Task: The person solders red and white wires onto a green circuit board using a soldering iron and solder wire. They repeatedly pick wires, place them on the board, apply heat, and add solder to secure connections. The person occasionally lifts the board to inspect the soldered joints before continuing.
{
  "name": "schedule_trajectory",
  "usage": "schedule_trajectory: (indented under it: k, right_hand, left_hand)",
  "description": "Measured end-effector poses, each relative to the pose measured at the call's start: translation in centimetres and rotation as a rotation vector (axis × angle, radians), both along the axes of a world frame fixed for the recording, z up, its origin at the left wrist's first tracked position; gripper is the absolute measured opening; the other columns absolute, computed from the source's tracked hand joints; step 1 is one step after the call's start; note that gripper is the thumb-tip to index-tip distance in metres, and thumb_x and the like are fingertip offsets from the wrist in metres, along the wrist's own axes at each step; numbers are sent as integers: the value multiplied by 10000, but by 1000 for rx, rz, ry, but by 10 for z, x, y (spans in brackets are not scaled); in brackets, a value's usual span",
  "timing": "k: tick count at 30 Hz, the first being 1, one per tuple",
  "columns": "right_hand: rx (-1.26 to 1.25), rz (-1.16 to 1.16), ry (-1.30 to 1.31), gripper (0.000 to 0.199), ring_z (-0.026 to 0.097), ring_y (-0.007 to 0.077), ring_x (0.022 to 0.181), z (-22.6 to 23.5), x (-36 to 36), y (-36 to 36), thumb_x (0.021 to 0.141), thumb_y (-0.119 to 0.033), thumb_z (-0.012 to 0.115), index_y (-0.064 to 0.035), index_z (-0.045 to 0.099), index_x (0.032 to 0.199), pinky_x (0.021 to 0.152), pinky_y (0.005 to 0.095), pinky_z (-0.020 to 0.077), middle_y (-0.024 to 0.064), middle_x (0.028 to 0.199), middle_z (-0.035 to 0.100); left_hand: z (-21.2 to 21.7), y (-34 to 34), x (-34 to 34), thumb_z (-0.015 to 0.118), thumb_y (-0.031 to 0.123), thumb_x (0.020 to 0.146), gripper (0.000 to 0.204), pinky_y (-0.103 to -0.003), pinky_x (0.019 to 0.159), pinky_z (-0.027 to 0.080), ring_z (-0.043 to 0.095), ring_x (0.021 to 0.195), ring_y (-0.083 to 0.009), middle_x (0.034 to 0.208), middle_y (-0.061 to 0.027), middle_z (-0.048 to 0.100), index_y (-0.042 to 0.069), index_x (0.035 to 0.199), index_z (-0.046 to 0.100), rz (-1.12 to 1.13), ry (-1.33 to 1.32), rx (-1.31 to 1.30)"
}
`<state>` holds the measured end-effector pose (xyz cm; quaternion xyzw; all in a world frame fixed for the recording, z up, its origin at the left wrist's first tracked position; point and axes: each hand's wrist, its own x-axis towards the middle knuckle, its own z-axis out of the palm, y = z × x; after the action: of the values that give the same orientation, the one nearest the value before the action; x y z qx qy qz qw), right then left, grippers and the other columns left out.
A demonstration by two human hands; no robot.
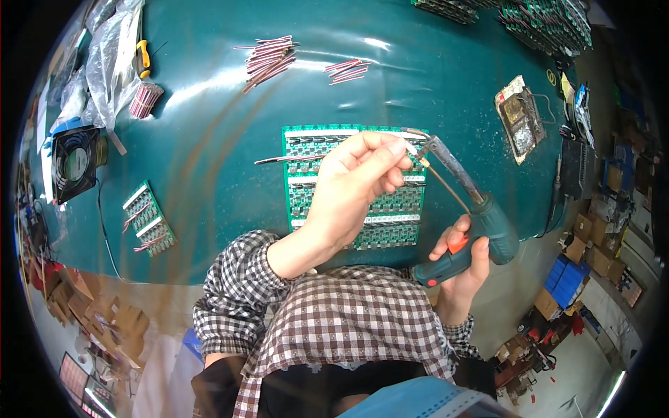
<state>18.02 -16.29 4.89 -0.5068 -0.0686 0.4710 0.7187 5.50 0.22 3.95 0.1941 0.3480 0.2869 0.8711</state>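
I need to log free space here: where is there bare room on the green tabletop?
Between the large circuit panel and the small circuit board on the left; also between the small wire bunch and the grimy rectangular pad. Crowded: the panel, under the left hand and soldering gun; the left edge, with fan and plastic bags.

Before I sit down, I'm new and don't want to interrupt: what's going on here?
A person holds a dark green soldering gun in the right hand and pinches what looks like a thin wire in the left hand, over a circuit-board panel. The gun's tip is near the left fingertips; contact is unclear. Loose wires lie farther back on the table.
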Motion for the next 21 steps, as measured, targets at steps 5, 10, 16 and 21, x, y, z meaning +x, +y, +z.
schedule_trajectory:
  k: [5,10,16,21]
  right_hand:
    - [-48,8,26,405,612,205,640,0,-1,4,893,-321,549,46,472,1046,546,335,546,93,780,558]
    - [-45,-27,89,395,567,185,652,0,2,-11,908,-374,511,-23,456,1081,581,333,508,59,783,543]
    - [-73,-41,4,401,581,132,637,6,0,2,913,-402,509,-30,471,1057,511,254,518,41,755,576]
    - [-99,-8,-7,399,587,135,656,8,6,0,908,-396,524,-32,468,1061,523,263,528,37,767,577]
  left_hand:
    - [0,4,-4,568,141,902,133,-198,621,441,537,674,-64,822,-32,614,26,966,591,14,-6,15]
    - [-3,-1,2,584,147,892,160,-219,651,463,561,691,-92,844,-47,625,21,990,574,-67,72,123]
    - [12,19,-47,631,108,815,191,-312,724,456,572,816,-196,900,-83,551,45,985,572,-57,702,1186]
    - [-4,18,-58,631,135,767,173,-392,723,414,528,827,-281,876,-99,518,58,909,568,-246,1052,1475]
